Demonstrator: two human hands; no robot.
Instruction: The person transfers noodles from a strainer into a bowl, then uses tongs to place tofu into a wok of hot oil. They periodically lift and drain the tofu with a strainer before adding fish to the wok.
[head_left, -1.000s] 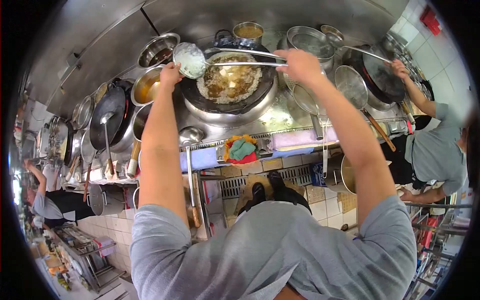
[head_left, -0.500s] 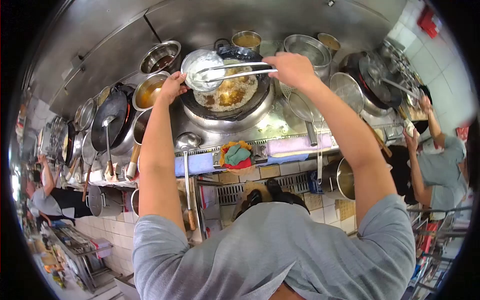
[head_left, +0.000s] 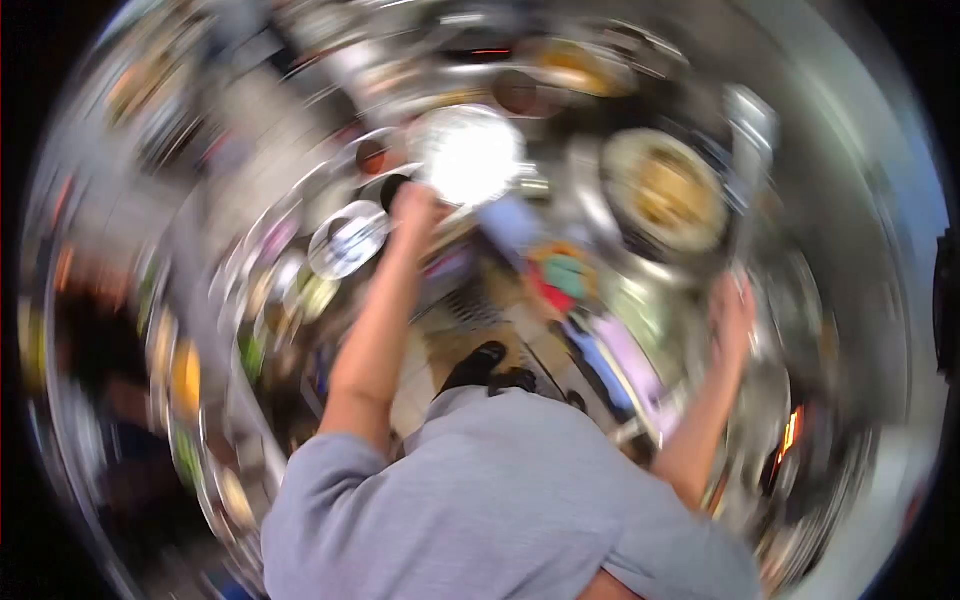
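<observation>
Most of the head view is smeared by motion. My left hand point(head_left: 418, 208) grips the near edge of a shiny metal bowl point(head_left: 468, 155), whose inside is washed out white, hiding any contents. On the right, my right hand point(head_left: 735, 305) is closed around the handle end of metal tongs point(head_left: 750, 150), which point away from me. Whether their jaws hold anything is too blurred to tell. Between my hands, farther out, food fries in pale bubbling oil point(head_left: 665, 190) in a dark wok. The tongs pass along the wok's right side, apart from the bowl.
A bundle of red, green and orange cloths point(head_left: 560, 275) lies on the stove's front edge, beside a folded purple cloth point(head_left: 625, 355). To the left is a pale dish point(head_left: 350, 240) with blurred contents. An orange flame point(head_left: 790, 435) shows at lower right.
The view has swung, and I have turned leftward. My left hand has carried the bowl from over the wok to its left. The tongs have left the bowl and moved to the wok's right.
</observation>
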